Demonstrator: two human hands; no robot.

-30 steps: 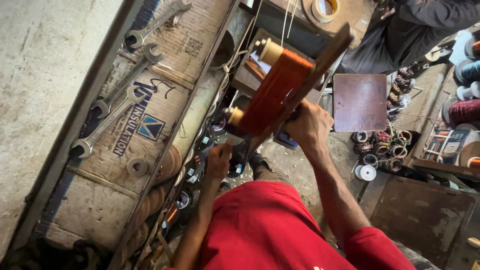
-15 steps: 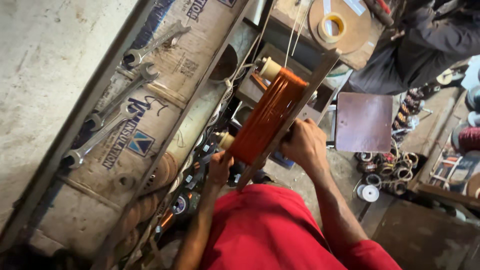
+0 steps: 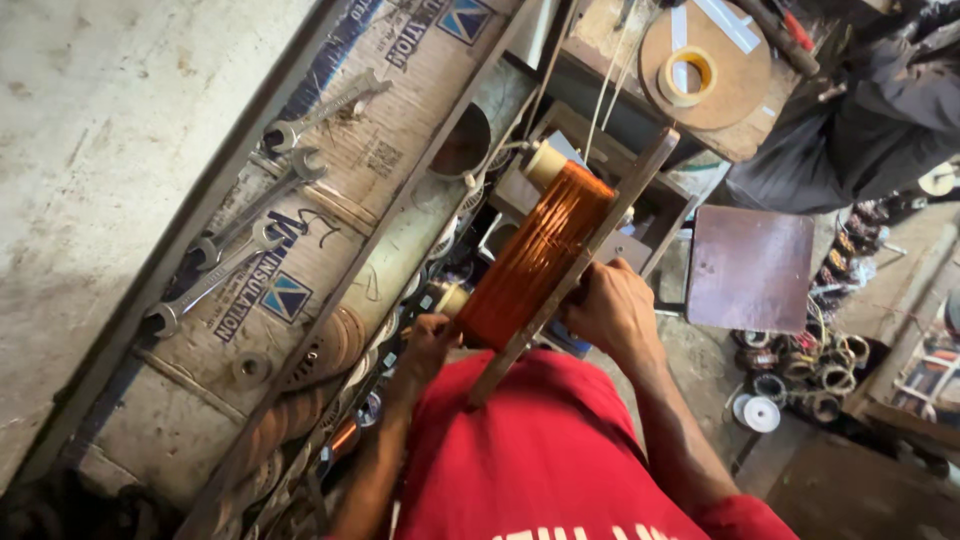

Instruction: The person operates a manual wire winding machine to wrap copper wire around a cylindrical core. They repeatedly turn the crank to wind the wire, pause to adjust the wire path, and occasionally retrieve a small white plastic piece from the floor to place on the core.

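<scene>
Winding copper wire: right hand point(image 3: 612, 312) clenched on the wooden bar point(image 3: 575, 270) just beside the wire coil point(image 3: 535, 257), left hand point(image 3: 428, 345) closed at the coil's lower end, apparently on a crank. Probably calls next for steady turning and even wire tension. Farther left of the coil, wrenches point(image 3: 262, 190) on cardboard; beyond it, a tape roll point(image 3: 688, 76).

A cluttered repair workshop: open-ended spanners point(image 3: 255, 245) lie on flattened cardboard point(image 3: 330, 180) at the left, a tape roll point(image 3: 690, 75) sits on a wooden worktop point(image 3: 745, 130) at the top, and small wire coils point(image 3: 800, 370) litter the concrete floor point(image 3: 700, 370) at lower right.
</scene>
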